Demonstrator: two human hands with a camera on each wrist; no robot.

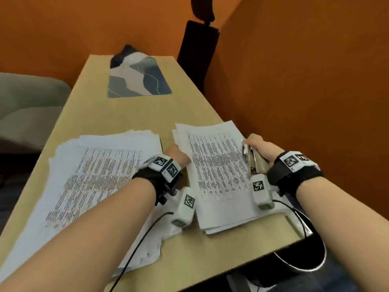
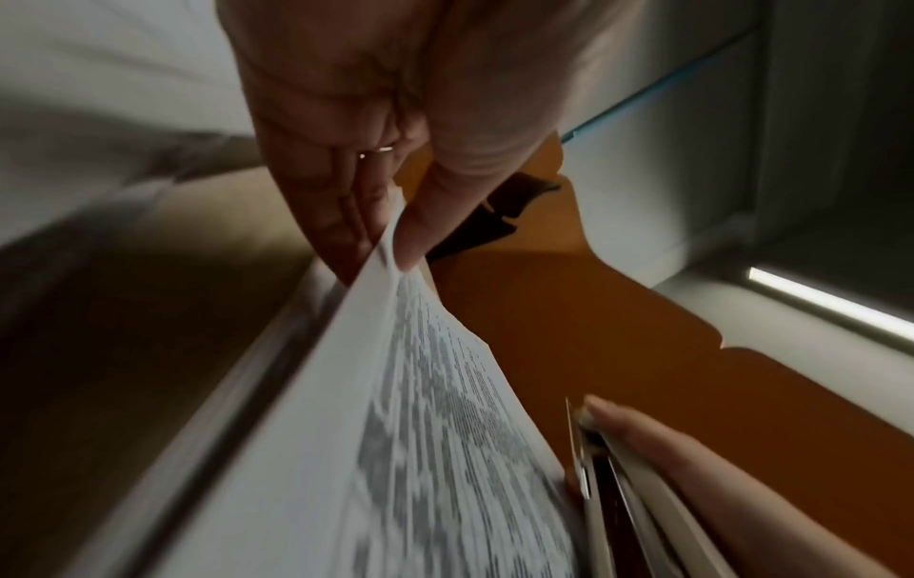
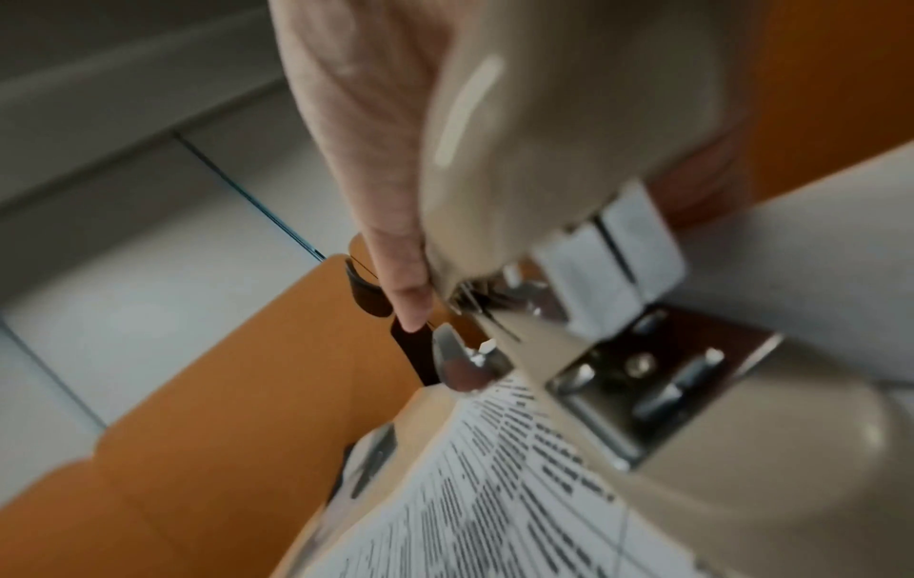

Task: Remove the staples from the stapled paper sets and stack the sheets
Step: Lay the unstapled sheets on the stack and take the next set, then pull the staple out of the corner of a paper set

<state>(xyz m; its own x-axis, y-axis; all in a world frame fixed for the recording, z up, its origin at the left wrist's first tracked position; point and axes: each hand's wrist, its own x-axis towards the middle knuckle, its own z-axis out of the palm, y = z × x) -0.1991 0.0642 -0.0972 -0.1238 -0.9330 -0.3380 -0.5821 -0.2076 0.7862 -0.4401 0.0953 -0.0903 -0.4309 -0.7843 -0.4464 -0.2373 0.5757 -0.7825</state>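
Printed sheets lie in two piles on the tan table [image 1: 130,114]. The left pile [image 1: 101,175] is loose and fanned out. On the right pile [image 1: 219,173], my left hand [image 1: 179,155] pinches the left edge of the top sheets [image 2: 420,410] between thumb and fingers [image 2: 415,234]. My right hand [image 1: 260,147] grips a beige stapler [image 1: 255,160] at that pile's right edge. The stapler's metal tip [image 3: 460,359] sits at the far corner of the printed paper [image 3: 494,489]. I cannot make out a staple.
A patterned mat [image 1: 139,76] lies at the table's far end, with a black chair [image 1: 197,49] behind it. Orange walls close in at the back and right. A black bin [image 1: 305,260] stands below the table's near right corner. A grey sofa [image 1: 27,106] is on the left.
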